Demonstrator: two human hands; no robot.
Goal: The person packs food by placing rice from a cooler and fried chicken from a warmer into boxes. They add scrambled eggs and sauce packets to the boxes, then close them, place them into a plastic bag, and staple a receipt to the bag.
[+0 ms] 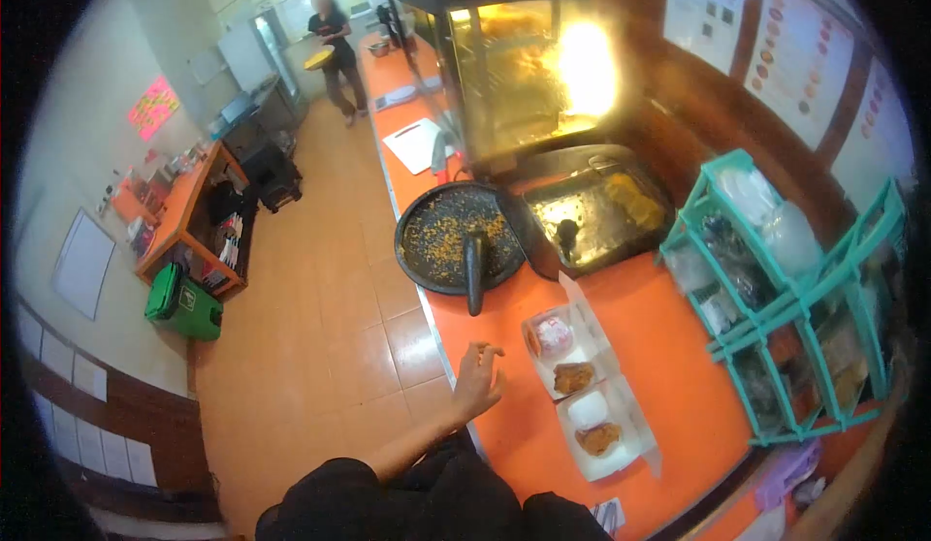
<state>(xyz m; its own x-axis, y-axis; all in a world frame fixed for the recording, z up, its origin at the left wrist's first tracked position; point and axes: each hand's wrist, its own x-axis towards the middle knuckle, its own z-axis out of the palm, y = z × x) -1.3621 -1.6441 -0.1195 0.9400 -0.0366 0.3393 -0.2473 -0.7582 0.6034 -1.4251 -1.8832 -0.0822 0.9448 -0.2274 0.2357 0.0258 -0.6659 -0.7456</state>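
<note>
My left hand (477, 382) hovers over the counter's left edge, fingers loosely bent and apart, holding nothing. To its right, two open paper meal boxes stand end to end on the orange counter. The farther box (603, 365) holds a wrapped round portion (554, 335) and a piece of fried chicken (573, 378). In the nearer box (635, 436) lie a white rice mound (588, 410) and another fried chicken piece (597, 438). Of my right side only a blurred forearm (857, 491) shows at the lower right; the hand is hidden beside the teal rack (761, 320).
Beyond the boxes sit a black stone mortar (427, 236) with crumbs, its pestle (474, 270) and a metal tray (543, 211). A lit food warmer (514, 76) stands behind. Plastic bags fill the rack. Another person (335, 47) carries something yellow down the aisle; a green bin (184, 306) is left.
</note>
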